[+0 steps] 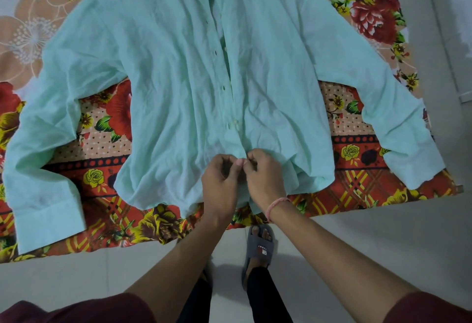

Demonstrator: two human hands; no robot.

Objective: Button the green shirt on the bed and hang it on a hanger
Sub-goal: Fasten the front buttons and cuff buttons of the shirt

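Pinching the placket point(227, 87) at the hem end of the green shirt point(166, 67), left hand point(221, 182) and right hand point(264, 177) were equally near; its long axis ran straight ahead of both.

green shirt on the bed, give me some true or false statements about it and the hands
1. The green shirt lies front up, sleeves spread, on the floral bedsheet. True.
2. Both hands work at the collar. False: the left hand and right hand pinch the front edges near the hem.
3. The front gapes open higher up. True.
4. The left wrist wears a band. False: the pink thread band is on the right wrist.
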